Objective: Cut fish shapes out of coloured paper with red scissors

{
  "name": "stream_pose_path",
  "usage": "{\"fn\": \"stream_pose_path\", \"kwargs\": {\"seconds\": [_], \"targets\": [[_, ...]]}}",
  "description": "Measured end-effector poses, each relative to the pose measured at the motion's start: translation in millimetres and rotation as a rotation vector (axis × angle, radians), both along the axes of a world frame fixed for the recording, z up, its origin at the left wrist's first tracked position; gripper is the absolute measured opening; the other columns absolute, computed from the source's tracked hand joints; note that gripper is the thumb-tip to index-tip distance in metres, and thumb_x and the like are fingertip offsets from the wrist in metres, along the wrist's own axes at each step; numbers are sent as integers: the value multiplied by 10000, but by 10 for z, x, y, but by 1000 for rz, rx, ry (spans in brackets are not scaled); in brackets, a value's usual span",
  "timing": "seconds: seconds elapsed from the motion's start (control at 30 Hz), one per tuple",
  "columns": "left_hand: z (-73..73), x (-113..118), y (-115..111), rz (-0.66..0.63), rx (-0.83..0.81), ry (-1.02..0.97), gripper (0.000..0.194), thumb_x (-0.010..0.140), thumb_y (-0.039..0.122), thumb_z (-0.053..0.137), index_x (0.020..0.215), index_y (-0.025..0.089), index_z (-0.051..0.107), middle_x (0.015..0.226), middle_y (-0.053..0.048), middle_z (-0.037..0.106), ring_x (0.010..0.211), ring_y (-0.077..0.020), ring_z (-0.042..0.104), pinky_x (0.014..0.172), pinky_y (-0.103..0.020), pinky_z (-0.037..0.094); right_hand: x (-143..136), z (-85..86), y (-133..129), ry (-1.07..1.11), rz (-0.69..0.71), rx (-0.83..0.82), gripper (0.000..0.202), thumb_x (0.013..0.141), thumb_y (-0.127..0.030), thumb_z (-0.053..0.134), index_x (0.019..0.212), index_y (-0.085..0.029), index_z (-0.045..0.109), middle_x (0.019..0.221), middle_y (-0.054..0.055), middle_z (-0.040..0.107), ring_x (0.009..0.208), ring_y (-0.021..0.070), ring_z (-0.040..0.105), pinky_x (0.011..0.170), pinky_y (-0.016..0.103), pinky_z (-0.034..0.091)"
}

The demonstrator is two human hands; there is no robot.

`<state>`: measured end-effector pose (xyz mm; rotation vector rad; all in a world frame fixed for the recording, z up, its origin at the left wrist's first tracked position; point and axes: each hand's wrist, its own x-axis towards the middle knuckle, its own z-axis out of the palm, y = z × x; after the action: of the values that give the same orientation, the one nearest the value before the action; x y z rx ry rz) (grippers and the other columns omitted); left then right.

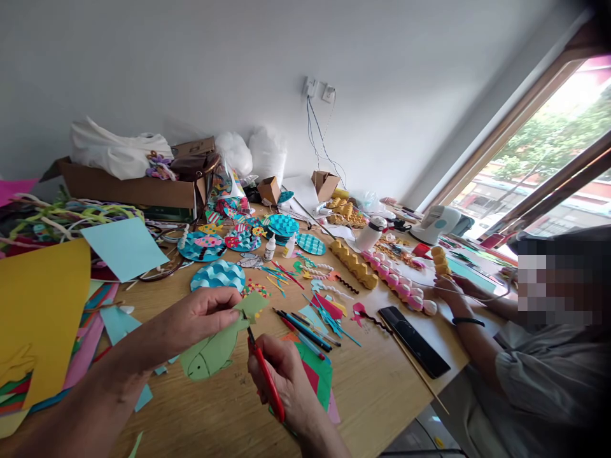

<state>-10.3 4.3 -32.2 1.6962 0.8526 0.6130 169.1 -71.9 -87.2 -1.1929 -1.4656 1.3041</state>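
A green paper fish (210, 356) with an outline and an eye drawn on it hangs from my left hand (210, 315), pinched at its tail end between thumb and fingers. My right hand (281, 375) is wrapped round red-handled scissors (268, 378). The scissor blades point up at the edge of the green paper, near the tail and just right of my left fingertips. Below and behind the hands lies the wooden table (200, 426).
Pens (305, 331) and coloured paper sheets (315, 375) lie right of my hands. Blue wavy discs (218, 275) stand beyond. A yellow sheet (45, 318) is at left. A black phone (414, 340) and a seated person (548, 356) are at right.
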Motion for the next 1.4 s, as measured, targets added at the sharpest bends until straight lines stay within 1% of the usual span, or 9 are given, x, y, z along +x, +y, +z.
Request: {"fn": "stream_pose_path", "kwargs": {"seconds": [0.1, 0.2, 0.37, 0.53, 0.77, 1.07, 1.17, 1.3, 1.4], "targets": [[11, 12, -18, 8, -15, -17, 236, 795, 428, 549, 708, 210, 572, 686, 54, 441, 639, -137, 416, 582, -213, 388, -5, -16, 8, 54, 26, 0, 337, 879, -390, 551, 629, -193, 438, 532, -71, 372, 456, 69, 317, 422, 192, 228], [3, 17, -26, -16, -35, -32, 246, 812, 431, 538, 729, 204, 578, 693, 50, 454, 639, -134, 409, 577, -212, 377, -11, -18, 16, 65, 31, 8, 343, 887, -412, 538, 641, -192, 447, 530, -70, 388, 454, 69, 328, 423, 191, 236], [-18, 15, -18, -54, -49, -52, 251, 838, 424, 521, 755, 195, 584, 693, 51, 458, 629, -124, 391, 562, -204, 353, -19, 13, 17, 18, 11, 18, 335, 876, -386, 538, 624, -194, 429, 527, -71, 354, 471, 73, 296, 436, 204, 216], [9, 18, -23, -56, -17, -35, 226, 843, 392, 514, 737, 201, 569, 685, 55, 443, 628, -124, 383, 559, -202, 355, -18, 25, 10, -5, 2, 13, 322, 862, -367, 548, 622, -197, 418, 547, -67, 329, 489, 77, 280, 440, 208, 210], [47, 27, -20, -33, -12, -10, 238, 815, 399, 538, 671, 210, 531, 634, 71, 383, 577, -115, 321, 492, -189, 304, -5, 20, 17, -20, 6, 2, 351, 861, -413, 553, 624, -200, 406, 557, -70, 319, 492, 75, 272, 453, 218, 204], [10, -36, -13, -64, -40, 3, 265, 853, 421, 537, 688, 214, 518, 633, 79, 355, 557, -106, 295, 483, -186, 277, 17, 66, 17, -53, 25, 14, 423, 854, -470, 570, 591, -205, 372, 544, -68, 321, 496, 76, 260, 447, 220, 185], [-18, -55, 8, -70, -31, 26, 277, 849, 439, 540, 688, 216, 511, 633, 78, 349, 552, -107, 305, 482, -192, 278, 21, 65, 19, -58, 21, 8, 459, 845, -516, 584, 585, -205, 369, 538, -69, 323, 494, 75, 261, 443, 218, 186], [-58, -84, 58, -91, 13, 53, 296, 848, 470, 546, 703, 212, 537, 654, 69, 388, 575, -114, 360, 513, -197, 314, 32, 52, 7, -60, 28, 0, 463, 844, -510, 602, 583, -199, 381, 538, -69, 325, 495, 73, 267, 436, 212, 192], [-49, -111, 72, -92, -18, 40, 302, 834, 488, 576, 710, 212, 571, 643, 71, 411, 564, -110, 374, 503, -192, 312, 35, 12, 13, -20, 21, -28, 449, 836, -516, 607, 594, -198, 402, 539, -70, 339, 476, 68, 285, 423, 203, 212]]}}
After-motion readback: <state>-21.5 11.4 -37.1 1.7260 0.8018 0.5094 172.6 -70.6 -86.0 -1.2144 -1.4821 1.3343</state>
